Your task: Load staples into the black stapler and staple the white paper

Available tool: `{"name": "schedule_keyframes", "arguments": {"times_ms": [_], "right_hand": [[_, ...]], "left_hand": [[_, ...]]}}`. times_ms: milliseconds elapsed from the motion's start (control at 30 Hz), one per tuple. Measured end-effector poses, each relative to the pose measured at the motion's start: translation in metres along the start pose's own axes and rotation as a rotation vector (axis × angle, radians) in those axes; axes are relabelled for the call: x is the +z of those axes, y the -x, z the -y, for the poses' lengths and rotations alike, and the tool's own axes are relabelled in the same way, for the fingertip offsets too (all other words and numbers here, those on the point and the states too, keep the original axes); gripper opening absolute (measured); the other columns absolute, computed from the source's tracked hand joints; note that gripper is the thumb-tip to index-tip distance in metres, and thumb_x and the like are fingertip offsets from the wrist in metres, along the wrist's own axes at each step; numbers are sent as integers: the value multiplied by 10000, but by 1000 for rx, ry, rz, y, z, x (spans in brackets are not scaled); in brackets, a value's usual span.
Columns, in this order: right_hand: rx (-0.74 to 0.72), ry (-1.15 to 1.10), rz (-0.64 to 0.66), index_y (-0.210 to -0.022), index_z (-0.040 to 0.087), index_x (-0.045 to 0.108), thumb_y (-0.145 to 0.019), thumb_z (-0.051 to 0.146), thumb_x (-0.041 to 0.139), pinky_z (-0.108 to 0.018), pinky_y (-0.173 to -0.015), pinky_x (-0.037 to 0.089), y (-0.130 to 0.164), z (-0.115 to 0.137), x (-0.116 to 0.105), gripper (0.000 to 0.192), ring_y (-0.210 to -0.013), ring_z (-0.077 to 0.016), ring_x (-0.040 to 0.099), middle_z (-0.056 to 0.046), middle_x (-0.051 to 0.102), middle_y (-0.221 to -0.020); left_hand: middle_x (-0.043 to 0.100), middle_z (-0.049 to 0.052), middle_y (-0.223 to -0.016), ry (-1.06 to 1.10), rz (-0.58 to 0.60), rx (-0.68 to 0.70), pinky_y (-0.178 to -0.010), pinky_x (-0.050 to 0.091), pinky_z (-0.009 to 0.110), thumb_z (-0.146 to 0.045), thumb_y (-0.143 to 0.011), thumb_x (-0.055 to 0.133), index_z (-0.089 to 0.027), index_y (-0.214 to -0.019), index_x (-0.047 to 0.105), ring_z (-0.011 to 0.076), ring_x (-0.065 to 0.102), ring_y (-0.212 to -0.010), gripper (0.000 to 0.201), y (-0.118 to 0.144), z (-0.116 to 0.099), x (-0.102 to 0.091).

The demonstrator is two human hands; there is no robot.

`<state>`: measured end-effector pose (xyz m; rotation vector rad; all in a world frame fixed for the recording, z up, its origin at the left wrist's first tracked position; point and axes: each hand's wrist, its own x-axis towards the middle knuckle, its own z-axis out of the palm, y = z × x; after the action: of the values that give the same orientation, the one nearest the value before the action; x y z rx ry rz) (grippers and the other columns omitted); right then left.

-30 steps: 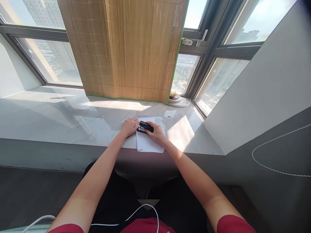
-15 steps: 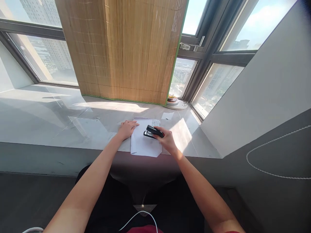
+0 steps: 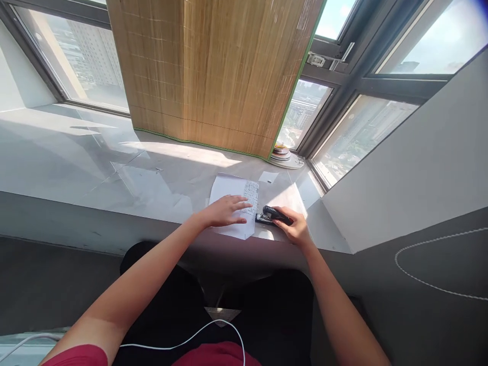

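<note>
White paper (image 3: 229,188) with a printed strip along its right side lies near the front edge of the sill; whether it is several sheets I cannot tell. Over it rests my left hand (image 3: 227,209), open, fingers spread and pointing right across the print. A black stapler (image 3: 271,213) is in my right hand (image 3: 296,227), whose fingers wrap its rear end. Its jaws gape toward the left, and the tip is at the paper's right edge. Whether the paper lies between the jaws I cannot make out.
A small white slip (image 3: 268,177) lies behind the stapler. Stacked plates (image 3: 284,156) stand in the window corner. A bamboo blind (image 3: 213,76) hangs over the back of the pale sill (image 3: 183,152). A white cable (image 3: 171,348) crosses my lap.
My right hand has carried the stapler from above the paper to its right edge. My left hand has slid right onto the printed part. The view has shifted and tilted.
</note>
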<state>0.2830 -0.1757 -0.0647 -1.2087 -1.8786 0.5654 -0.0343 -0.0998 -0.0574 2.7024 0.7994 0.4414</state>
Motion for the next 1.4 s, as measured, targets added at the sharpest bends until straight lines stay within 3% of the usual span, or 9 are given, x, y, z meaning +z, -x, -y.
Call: {"name": "schedule_keyframes", "arguments": {"times_ms": [133,300,400,600,733,1167,1400], "right_hand": [[-35,19,75,-1267,246,720,-935,415,704,-490,-922,594,-4,5,2,373,-1040,-298,721,-94,769,-1158],[-66,86,-36,-1254,285,731,-905,351,732,-506,-925,575,-10,3,12,355,-1005,-289,710,-80,764,-1114],[-65,83,-37,-1306,285,714,-904,297,715,-503,-938,565,-15,5,17,402,-1030,-278,696,-77,748,-1149],[-207,188,2,-1422,323,664,-970,251,616,-483,-958,538,-26,11,31,460,-1055,-263,644,-63,740,-1222],[-209,248,-20,-1402,338,688,-980,192,560,-462,-940,539,-28,12,40,464,-1034,-260,635,-58,739,-1191],[-173,353,-33,-1402,358,692,-1001,166,506,-478,-945,524,-30,19,45,482,-1046,-281,592,-78,702,-1174],[-149,328,-7,-1414,381,681,-991,180,524,-509,-954,507,-28,17,45,494,-1040,-297,588,-76,705,-1176]], "left_hand": [[351,62,-1713,-45,83,-112,-1287,152,621,-704,-996,473,-360,-1581,479,358,272,-1594,679,-11,-22,15],[346,75,-1714,-47,70,-166,-1294,135,626,-766,-958,481,-334,-1584,478,353,243,-1605,761,-17,-26,19],[346,72,-1715,-42,47,-215,-1303,123,614,-804,-922,496,-317,-1595,457,357,226,-1610,830,-19,-32,24],[202,161,-1750,-22,1,-290,-1326,115,537,-827,-886,502,-155,-1682,235,347,136,-1635,1075,-27,-44,35],[163,218,-1744,-26,-12,-315,-1328,140,494,-859,-848,509,-66,-1666,235,362,119,-1635,1172,-27,-41,37],[182,221,-1741,-39,0,-309,-1338,95,473,-826,-883,484,-22,-1658,232,358,103,-1638,1144,-25,-37,35],[168,195,-1751,-3,-21,-311,-1333,114,497,-854,-871,480,-83,-1678,192,368,110,-1636,1153,-25,-37,36]]}}
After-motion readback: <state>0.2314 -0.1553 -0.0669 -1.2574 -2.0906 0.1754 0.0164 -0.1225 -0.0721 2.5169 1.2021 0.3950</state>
